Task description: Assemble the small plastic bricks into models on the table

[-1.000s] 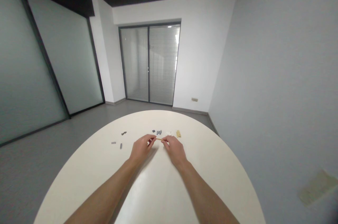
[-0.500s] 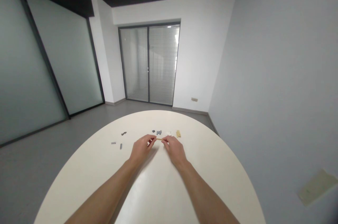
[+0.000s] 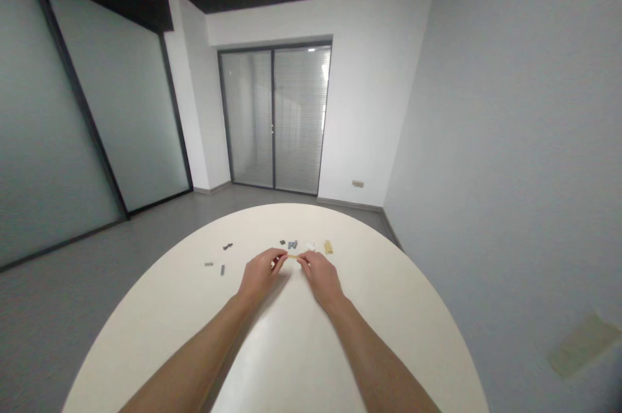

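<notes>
- Two bare forearms, the left forearm (image 3: 194, 349) and the right forearm (image 3: 381, 361), reach far across a rounded cream table (image 3: 389, 335), converging at its middle.
- The left hand (image 3: 260, 273) and the right hand (image 3: 323, 280) sit close together, both narrowly closed, with the fingertips of each pinching one end of a slim tan strip (image 3: 292, 256).
- That strip sits between the hands, held just above the tabletop by the look of it, though the exact height is hard to judge from here. Its short span shows between the fingers; any fine detail is too small to make out.
- The step in hand appears to be this two-handed pinch on the strip, and it seems to call for a steady, even grip from both sides.
- Just beyond the hands lie a small dark piece (image 3: 282, 242), a grey plastic brick (image 3: 292, 244), a white piece (image 3: 310, 246) and a tan plate (image 3: 328, 247), well within reach.
- Farther left, apart from that cluster, are a dark piece (image 3: 227, 246), a tiny grey piece (image 3: 208, 264) and a grey bar (image 3: 222, 270).
- Past the table's far rim, a grey floor (image 3: 272, 196) runs to a glazed double door (image 3: 275, 118) with blinds behind it, and frosted glass panels (image 3: 116, 89) line the left side.
</notes>
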`<state>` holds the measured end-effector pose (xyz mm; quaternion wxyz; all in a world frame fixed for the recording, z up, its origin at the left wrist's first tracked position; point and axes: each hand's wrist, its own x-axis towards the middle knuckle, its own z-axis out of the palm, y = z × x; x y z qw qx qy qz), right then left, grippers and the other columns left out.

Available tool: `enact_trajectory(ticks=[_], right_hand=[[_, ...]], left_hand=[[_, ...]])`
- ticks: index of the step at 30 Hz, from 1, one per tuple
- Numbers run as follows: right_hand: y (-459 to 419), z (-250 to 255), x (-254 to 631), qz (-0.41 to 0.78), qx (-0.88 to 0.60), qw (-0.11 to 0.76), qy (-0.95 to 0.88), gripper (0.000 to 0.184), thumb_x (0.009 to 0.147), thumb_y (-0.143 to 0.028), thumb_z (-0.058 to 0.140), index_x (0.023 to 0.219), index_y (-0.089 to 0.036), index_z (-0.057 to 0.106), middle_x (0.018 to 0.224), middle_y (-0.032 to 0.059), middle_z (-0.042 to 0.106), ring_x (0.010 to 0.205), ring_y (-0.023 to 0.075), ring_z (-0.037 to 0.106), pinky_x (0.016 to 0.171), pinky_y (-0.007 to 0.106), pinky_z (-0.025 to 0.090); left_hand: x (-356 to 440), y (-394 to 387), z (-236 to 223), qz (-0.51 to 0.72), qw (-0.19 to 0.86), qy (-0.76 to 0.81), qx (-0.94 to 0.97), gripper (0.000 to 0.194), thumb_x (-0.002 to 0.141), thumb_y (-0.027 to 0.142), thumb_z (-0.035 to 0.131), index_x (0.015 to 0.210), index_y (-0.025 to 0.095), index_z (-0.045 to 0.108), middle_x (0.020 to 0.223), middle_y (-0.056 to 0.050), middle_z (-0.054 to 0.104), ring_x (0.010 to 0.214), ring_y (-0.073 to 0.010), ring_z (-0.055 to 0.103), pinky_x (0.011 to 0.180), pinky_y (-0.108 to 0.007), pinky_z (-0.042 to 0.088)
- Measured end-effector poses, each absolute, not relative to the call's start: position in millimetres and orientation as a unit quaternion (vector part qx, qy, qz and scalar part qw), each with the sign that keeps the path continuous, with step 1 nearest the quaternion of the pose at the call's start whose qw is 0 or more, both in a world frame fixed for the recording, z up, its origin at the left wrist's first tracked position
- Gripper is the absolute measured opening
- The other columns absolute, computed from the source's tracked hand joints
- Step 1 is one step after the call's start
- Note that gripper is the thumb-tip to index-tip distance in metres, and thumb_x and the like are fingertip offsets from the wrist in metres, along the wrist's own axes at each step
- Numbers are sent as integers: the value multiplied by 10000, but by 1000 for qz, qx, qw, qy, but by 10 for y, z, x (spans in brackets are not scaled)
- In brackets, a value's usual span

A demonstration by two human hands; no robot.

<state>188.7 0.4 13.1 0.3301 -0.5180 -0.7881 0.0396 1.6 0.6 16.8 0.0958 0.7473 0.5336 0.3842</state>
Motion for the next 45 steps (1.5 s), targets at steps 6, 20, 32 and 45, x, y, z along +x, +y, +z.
enact_trajectory(ticks=[6,20,32,45], right_hand=[[32,99,1893,38,-521,326,-788,272,1016,-348,413,1046,-234,659,1021,34,693,992,184,613,841,282,445],[57,60,1897,37,-524,319,-789,281,1024,-364,393,1039,-246,648,1022,24,693,991,186,609,824,284,435],[-18,136,1883,58,-516,321,-792,330,1044,-357,307,970,-242,606,976,21,669,941,161,590,791,260,399],[-42,153,1878,73,-529,307,-788,343,1049,-354,284,924,-225,576,931,23,650,898,147,583,779,249,381]], left_hand=[[15,21,149,385,94,533,747,344,939,465,435,1015,258,698,1006,-2,743,826,-173,673,753,-283,490],[14,0,181,375,93,532,753,361,942,466,418,973,253,707,959,-10,747,802,-173,673,724,-274,472],[29,0,185,380,96,526,755,357,943,459,424,972,246,710,952,-16,749,798,-174,674,726,-275,484],[33,12,155,408,76,500,760,284,935,395,466,1044,245,681,1012,-24,735,761,-149,661,730,-276,508]])
